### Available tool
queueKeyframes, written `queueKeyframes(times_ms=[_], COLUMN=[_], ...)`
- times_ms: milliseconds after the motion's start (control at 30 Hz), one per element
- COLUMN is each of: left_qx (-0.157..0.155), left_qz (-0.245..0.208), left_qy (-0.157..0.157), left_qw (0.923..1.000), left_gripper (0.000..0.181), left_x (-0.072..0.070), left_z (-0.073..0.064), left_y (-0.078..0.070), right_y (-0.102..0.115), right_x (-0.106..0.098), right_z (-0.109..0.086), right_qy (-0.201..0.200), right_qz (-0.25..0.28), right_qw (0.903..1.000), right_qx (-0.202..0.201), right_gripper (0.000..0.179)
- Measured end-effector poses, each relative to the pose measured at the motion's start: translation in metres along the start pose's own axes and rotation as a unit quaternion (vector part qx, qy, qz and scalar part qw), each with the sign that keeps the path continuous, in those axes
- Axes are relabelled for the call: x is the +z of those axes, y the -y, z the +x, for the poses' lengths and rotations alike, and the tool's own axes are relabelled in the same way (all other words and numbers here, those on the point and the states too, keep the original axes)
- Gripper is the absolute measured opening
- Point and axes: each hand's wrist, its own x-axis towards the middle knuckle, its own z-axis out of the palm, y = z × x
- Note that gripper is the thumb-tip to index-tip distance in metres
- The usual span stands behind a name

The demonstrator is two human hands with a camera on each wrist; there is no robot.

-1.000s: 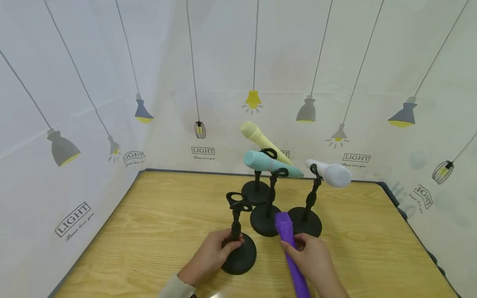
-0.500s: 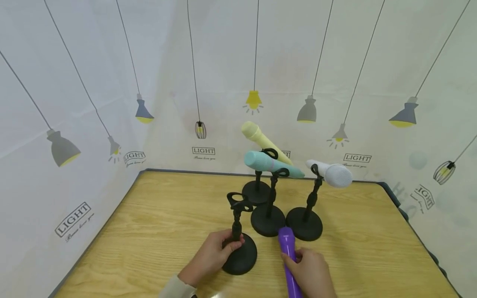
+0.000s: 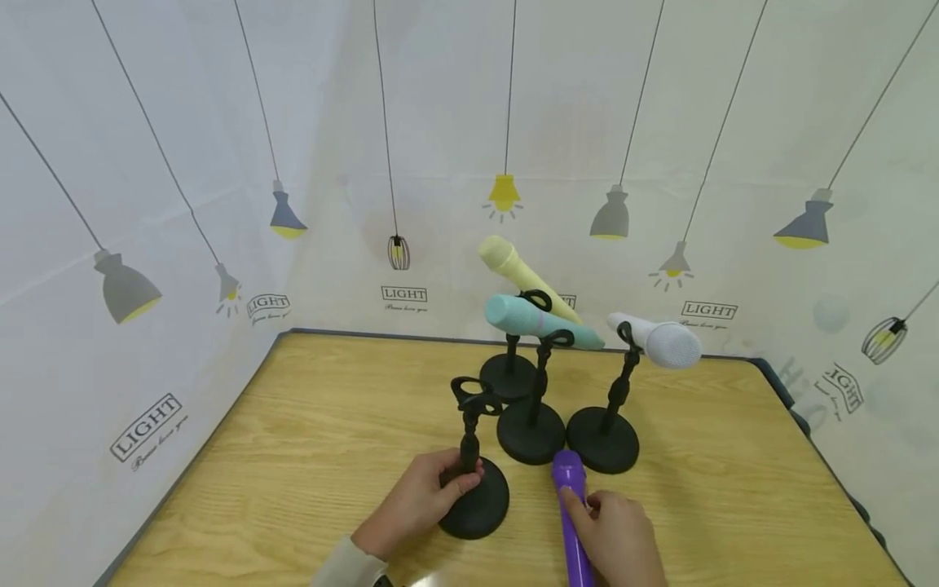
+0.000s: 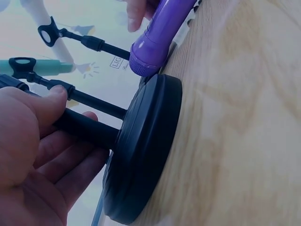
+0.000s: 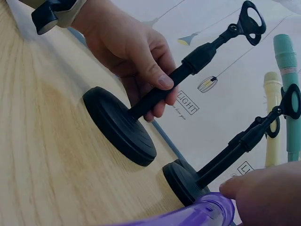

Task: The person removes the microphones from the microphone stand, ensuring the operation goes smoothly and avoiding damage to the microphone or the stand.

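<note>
My left hand [image 3: 418,497] grips the upright pole of a black desktop microphone stand [image 3: 480,509]; the clip at its top holds nothing. In the right wrist view, the thumb and fingers of that hand wrap the pole just above the round base [image 5: 117,127]. To the right, my right hand [image 3: 619,534] holds a purple microphone [image 3: 568,471] by its body, head pointing away from me. Its lower end runs out of the head view. In the left wrist view the purple microphone's head [image 4: 146,61] appears close to the stand's base; whether they touch I cannot tell.
Behind stand several black stands bearing microphones: a teal one [image 3: 539,319], a pale yellow one [image 3: 513,265] and a white one [image 3: 663,341]. Their bases sit close together on the wooden table [image 3: 330,408]. A lamp-printed sheet [image 3: 440,122] encloses the back and sides.
My right hand has drawn the purple microphone toward me and turned it, so its head now sits lower in the head view. My left hand keeps its hold on the stand.
</note>
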Motion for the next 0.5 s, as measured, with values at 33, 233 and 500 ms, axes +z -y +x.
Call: queueKeyframes(times_ms=[33,233,500], left_qx=[0.000,-0.010,-0.025], left_qz=[0.002,-0.002,-0.015], left_qy=[0.001,-0.005,-0.020], left_qw=[1.0000,0.9999,0.9994], left_gripper=[0.020,0.021,0.020], left_x=[0.000,-0.001,0.000], left_z=[0.000,0.000,0.001], left_y=[0.000,0.000,0.002], right_y=[-0.001,0.002,0.034], right_x=[-0.002,-0.011,-0.007], right_z=[0.000,-0.002,-0.002], right_qy=[-0.012,-0.158,-0.158], right_qz=[-0.002,0.021,0.153], right_qw=[0.9999,0.9796,0.9323], right_qx=[-0.005,-0.123,-0.287], right_gripper=[0.054,0.033,0.018])
